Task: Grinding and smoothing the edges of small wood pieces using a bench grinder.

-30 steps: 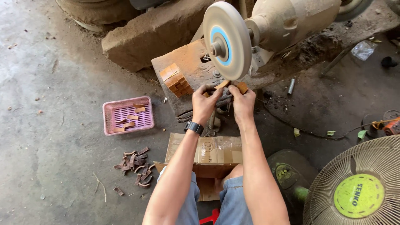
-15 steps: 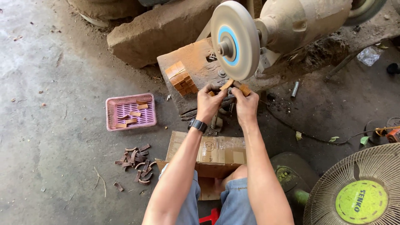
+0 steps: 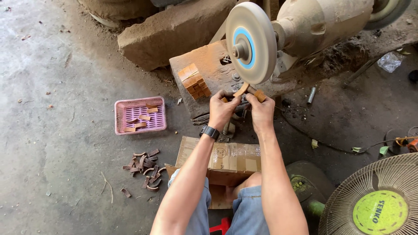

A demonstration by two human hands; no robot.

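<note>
Brown and small, the curved wooden piece (image 3: 241, 90) is pinched by both the left hand (image 3: 223, 109) and the right hand (image 3: 260, 109) against the bottom of the round grey grinding wheel (image 3: 250, 42), so grinding looks underway, needing a steady press.

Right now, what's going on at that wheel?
A seated person holds a small wooden piece in both hands, left hand and right hand, against the lower rim of the grinding wheel. Stacked wooden blocks sit on the machine's base, a pink basket with a few pieces lies to the left, and curved pieces litter the floor.
</note>
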